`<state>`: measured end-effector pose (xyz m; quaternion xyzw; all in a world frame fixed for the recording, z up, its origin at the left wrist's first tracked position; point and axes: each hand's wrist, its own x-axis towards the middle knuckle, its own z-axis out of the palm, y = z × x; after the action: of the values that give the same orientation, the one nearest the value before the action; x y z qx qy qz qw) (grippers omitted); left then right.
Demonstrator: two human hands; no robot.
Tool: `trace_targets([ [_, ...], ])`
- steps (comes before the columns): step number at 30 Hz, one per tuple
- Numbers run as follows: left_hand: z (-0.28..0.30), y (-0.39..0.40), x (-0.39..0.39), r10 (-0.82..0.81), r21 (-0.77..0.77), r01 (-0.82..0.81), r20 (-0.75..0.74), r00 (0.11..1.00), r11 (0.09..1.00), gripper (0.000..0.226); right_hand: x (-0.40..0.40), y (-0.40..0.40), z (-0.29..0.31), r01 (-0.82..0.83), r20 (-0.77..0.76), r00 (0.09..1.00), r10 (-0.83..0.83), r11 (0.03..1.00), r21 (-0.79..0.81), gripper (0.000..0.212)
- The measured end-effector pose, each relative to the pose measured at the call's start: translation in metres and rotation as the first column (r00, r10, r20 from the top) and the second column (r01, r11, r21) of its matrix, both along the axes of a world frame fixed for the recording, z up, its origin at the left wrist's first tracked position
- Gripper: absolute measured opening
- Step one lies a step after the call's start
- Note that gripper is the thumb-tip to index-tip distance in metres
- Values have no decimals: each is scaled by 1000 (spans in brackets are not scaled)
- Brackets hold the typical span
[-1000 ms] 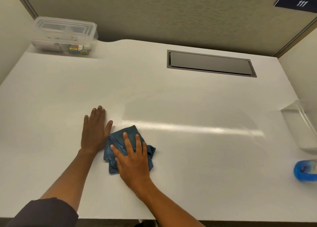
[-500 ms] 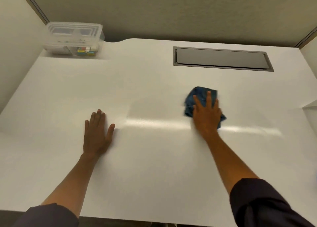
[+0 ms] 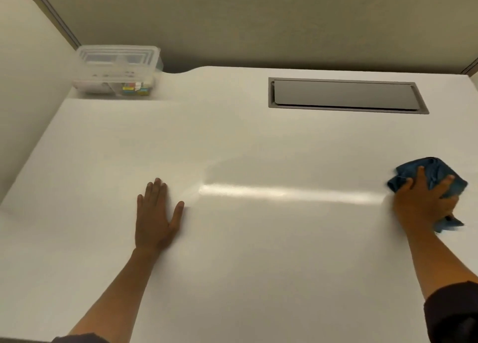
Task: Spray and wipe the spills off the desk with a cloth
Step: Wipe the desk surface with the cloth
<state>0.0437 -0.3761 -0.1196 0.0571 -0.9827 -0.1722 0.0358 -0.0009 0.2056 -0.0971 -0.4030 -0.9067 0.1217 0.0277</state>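
Note:
The white desk (image 3: 232, 252) fills the view, with a bright streak of reflected light across its middle. My right hand (image 3: 424, 203) presses a crumpled blue cloth (image 3: 432, 172) flat on the desk at the far right, fingers spread over it. My left hand (image 3: 155, 218) lies flat on the desk left of centre, palm down, fingers apart, holding nothing. No spray bottle is in view. I cannot make out any spill on the surface.
A clear plastic box (image 3: 116, 71) with small coloured items inside stands at the back left corner. A grey recessed cable hatch (image 3: 344, 95) is set into the desk at the back right. Partition walls close off the back and left.
My right hand has swept the blue cloth from beside my left hand, across the middle, to the far right of the desk. My left hand has stayed planted.

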Motion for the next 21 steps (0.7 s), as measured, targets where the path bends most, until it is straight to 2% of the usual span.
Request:
trace_targets([
  [4,-1,-1,0,-4,2,4,-19,1000,1000,76,-35,-17,3,-75,27,997,74,997,16,50],
  [10,-4,-3,-1,-17,19,18,-22,1000,1000,72,-103,-120,4,-373,83,926,369,927,40,51],
  [15,1,-4,0,-22,95,26,-38,999,995,67,-126,-266,3,-687,121,723,680,727,17,50],
  [21,13,-19,4,-1,341,17,-48,999,940,60,-67,-416,-3,-929,83,366,927,369,-25,56],
])
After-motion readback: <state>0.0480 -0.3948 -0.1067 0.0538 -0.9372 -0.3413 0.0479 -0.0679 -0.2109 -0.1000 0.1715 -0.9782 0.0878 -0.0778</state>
